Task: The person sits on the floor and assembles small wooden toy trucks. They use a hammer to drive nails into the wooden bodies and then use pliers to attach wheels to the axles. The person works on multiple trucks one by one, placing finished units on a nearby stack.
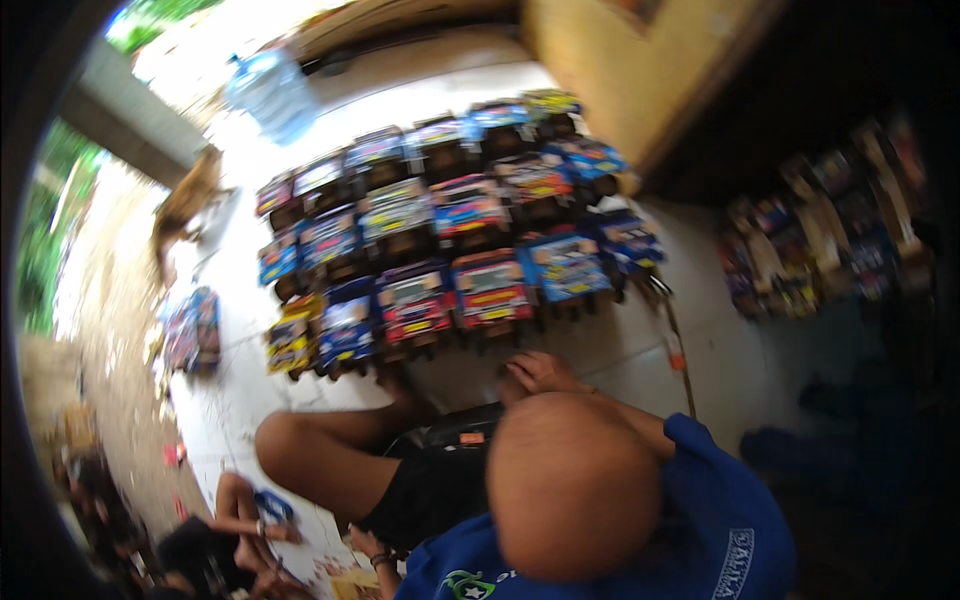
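Blue sleeve (690,445) on the right arm; the right hand (543,372) lies low by the foot (512,384), back of the hand up. Fingers side by side, loosely bent, no truck in them; blur, so cannot tell whether they close on the foot beneath. Raised bare knee (575,485) just behind this hand.

Left hand (366,541) low and well behind, to the left of the right one, dark band at the wrist. Cannot tell if its fingers are spread or pinching; a pale piece (352,582) lies near it.

Toy trucks, brightly painted, dark-wheeled, three rows straight ahead of the right hand. Nearest to it: a red truck (492,293), just beyond the fingertips and apart from them. Light-blue truck (567,268) ahead and slightly right; yellow truck (290,340) far left in the front row.

Farther left of the grip, a separate bundle (192,330) on white tiles (225,425). Beyond the rows, ahead-left: clear blue water jug (270,95), brown animal (187,205) nearby. Far right of the grip, more trucks (825,225) in shade.
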The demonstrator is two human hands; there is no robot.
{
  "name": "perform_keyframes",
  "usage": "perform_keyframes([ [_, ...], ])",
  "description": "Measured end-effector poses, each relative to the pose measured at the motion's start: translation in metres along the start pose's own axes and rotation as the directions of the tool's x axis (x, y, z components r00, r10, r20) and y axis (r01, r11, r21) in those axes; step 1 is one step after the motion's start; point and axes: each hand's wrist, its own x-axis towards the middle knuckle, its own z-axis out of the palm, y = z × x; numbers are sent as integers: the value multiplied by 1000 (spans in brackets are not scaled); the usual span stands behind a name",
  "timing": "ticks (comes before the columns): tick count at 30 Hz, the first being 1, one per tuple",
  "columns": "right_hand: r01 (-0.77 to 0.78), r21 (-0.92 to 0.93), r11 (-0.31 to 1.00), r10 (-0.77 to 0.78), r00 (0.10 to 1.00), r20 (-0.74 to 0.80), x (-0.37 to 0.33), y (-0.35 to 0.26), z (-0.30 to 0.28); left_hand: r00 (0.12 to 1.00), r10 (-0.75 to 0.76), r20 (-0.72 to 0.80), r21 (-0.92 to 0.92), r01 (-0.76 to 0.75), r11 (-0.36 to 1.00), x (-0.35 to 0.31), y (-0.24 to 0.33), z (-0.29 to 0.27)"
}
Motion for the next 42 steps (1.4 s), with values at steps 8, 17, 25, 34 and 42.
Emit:
perform_keyframes([
  [8,-579,-38,814,571,811,-126,-92,102,-65,965,-216,150,150,194,970,52,30,10],
  [17,-855,-364,369,648,518,-558,-47,262,-190,979,-58,-193,-105,38,994,103,108,-96],
  [25,-844,-306,441,804,523,-283,-35,297,-153,906,146,-398,-496,-346,796,106,426,-139],
  [34,-822,191,537,690,297,-660,-108,127,-206,247,773,585,-718,-285,635,33,627,34],
  [42,-226,391,892,450,526,-722,-16,-69,-221,86,874,478,-866,-125,485,-4,705,65],
])
